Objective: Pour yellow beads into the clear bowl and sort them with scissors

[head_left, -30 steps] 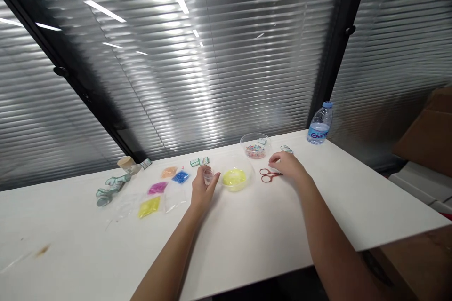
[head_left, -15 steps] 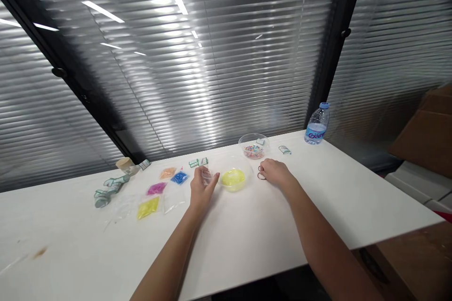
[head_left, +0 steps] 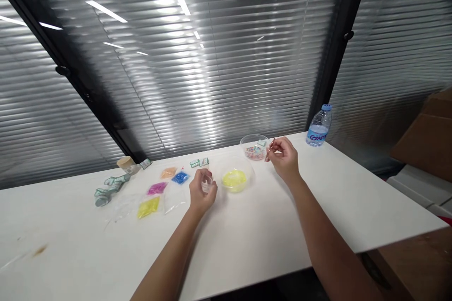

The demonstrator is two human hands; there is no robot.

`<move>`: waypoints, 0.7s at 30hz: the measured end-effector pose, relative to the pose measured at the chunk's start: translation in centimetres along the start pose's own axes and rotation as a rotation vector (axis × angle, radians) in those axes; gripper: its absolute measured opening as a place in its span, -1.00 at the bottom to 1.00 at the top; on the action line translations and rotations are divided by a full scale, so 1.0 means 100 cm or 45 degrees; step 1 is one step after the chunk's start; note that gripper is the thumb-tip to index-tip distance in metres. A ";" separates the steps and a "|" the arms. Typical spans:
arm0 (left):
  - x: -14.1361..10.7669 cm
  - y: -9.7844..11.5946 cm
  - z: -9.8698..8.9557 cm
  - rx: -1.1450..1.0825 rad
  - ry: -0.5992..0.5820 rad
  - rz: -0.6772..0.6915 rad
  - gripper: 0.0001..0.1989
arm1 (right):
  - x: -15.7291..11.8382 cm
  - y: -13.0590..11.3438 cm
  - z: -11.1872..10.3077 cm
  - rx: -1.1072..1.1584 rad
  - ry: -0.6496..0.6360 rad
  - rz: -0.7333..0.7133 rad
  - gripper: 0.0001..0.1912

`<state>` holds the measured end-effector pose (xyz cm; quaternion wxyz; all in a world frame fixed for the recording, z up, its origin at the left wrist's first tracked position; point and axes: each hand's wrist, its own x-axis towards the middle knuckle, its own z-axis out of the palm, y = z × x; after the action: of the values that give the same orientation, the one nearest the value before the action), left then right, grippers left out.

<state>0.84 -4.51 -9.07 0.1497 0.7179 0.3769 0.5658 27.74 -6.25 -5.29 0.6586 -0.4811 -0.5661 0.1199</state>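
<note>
Red, shiny scissors [head_left: 270,149] are pinched in the fingers of the right hand [head_left: 284,159], up off the white table [head_left: 261,230]. They look thin from here, and the fingers hide part of them. The left hand [head_left: 202,193] curls around a small clear cup [head_left: 207,183]. The hands are well apart, with a clear bowl [head_left: 250,175] of yellow stuff [head_left: 233,178] between them. A second ago, the scissors lay on the table; now they are near the far bowl [head_left: 243,142] of coloured bits.
</note>
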 end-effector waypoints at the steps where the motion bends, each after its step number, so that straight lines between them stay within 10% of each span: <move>1: -0.002 0.004 0.001 -0.008 -0.023 0.038 -0.83 | -0.002 -0.001 0.005 0.108 0.029 -0.007 -0.76; 10: -0.021 0.027 0.013 -0.362 -0.311 0.175 -0.81 | -0.047 -0.019 0.065 0.661 -0.320 -0.042 -0.84; 21: -0.006 0.026 0.010 -0.046 0.001 0.096 -0.75 | -0.060 -0.015 0.076 0.366 -0.322 -0.394 -0.80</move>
<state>2.69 -6.47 -8.20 0.1409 0.7285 0.3393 0.5782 18.64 -7.42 -8.71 0.6546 -0.2713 -0.6881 0.1562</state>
